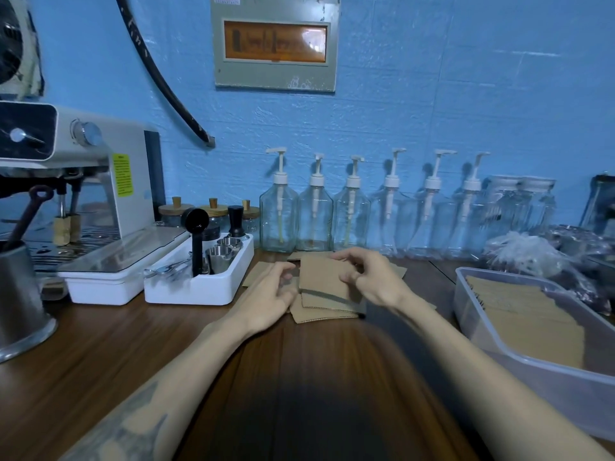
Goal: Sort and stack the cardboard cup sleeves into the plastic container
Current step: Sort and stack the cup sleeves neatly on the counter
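Note:
Several flat brown cardboard cup sleeves [327, 309] lie in a loose pile on the wooden counter, mid-frame. My right hand [369, 277] pinches the right edge of one sleeve [321, 272] held just above the pile. My left hand [269, 294] is at the sleeve's left edge, fingers loosely curled toward it; whether it touches is unclear. More sleeves [258, 272] stick out behind my left hand. The clear plastic container [545, 371] sits at the right, with a layer of stacked sleeves [522, 314] inside.
A white tray [199, 291] with metal cups and a black scoop stands left of the pile, beside an espresso machine [83, 181]. Glass pump bottles [314, 214] line the blue wall. A steel pitcher [20, 301] is far left; plastic bags [529, 251] lie behind the container.

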Action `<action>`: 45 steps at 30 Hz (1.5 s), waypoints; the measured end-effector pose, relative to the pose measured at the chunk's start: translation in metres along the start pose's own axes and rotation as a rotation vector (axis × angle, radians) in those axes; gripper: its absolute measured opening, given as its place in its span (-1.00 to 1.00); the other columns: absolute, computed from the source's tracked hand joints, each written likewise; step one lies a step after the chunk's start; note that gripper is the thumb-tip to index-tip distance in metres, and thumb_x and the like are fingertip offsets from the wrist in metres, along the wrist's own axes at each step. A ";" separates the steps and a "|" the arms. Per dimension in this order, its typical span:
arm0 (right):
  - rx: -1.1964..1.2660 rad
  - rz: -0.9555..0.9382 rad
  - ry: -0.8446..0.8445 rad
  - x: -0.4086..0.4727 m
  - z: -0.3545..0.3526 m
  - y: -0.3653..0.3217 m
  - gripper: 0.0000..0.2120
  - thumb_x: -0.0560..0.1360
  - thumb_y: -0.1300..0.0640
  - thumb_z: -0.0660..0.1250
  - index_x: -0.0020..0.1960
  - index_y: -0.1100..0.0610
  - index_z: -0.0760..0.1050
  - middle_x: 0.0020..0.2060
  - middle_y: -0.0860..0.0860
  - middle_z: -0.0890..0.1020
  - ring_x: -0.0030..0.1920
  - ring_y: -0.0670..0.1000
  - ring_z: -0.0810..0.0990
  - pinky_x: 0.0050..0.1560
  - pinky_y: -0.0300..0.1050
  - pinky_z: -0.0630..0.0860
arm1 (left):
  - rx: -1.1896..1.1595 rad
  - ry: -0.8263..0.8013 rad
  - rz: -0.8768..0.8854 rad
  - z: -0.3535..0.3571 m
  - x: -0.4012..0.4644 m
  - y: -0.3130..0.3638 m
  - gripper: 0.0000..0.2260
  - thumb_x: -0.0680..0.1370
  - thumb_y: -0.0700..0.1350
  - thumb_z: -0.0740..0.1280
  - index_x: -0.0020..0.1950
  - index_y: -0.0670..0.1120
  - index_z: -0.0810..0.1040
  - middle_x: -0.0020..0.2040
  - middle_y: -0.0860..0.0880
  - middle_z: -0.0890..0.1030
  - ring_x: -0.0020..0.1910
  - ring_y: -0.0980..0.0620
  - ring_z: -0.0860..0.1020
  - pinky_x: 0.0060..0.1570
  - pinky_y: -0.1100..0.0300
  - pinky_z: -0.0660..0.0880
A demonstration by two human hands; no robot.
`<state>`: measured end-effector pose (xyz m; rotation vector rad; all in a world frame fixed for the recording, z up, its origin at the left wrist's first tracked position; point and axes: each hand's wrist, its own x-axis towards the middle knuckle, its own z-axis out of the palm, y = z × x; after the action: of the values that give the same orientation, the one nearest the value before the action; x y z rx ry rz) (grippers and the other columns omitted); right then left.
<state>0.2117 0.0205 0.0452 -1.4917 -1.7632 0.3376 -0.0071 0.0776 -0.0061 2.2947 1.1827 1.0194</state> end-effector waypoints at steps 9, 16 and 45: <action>0.066 0.083 0.139 -0.016 -0.011 0.014 -0.69 0.53 0.36 0.31 0.04 -0.06 0.53 -0.10 -0.13 0.61 -0.18 -0.23 0.51 -0.24 -0.45 0.39 | 0.107 -0.053 0.042 0.009 0.000 0.022 -0.43 0.55 0.24 0.29 0.52 0.12 0.29 0.48 0.08 0.38 0.45 0.07 0.32 0.42 -0.01 0.29; 0.090 0.139 0.155 -0.017 -0.011 0.013 -0.70 0.54 0.34 0.29 0.11 -0.02 0.55 -0.01 -0.02 0.62 -0.10 -0.09 0.55 -0.20 -0.26 0.48 | 0.256 -0.139 0.088 0.013 0.000 0.018 -0.47 0.57 0.22 0.28 0.50 0.07 0.35 0.43 0.06 0.44 0.43 0.02 0.33 0.40 -0.03 0.29; 0.685 0.265 0.051 -0.024 -0.001 0.011 -0.85 0.52 0.27 0.40 0.09 0.25 0.56 -0.09 0.11 0.71 -0.14 0.00 0.68 -0.14 -0.19 0.59 | -0.321 -0.112 -0.016 0.003 -0.006 0.024 -0.62 0.45 0.03 0.52 0.21 0.14 0.49 0.16 0.11 0.56 0.17 0.22 0.53 0.09 0.33 0.44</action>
<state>0.2202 0.0013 0.0293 -1.2003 -1.2186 0.9250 0.0063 0.0583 0.0037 2.0575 0.9172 0.9813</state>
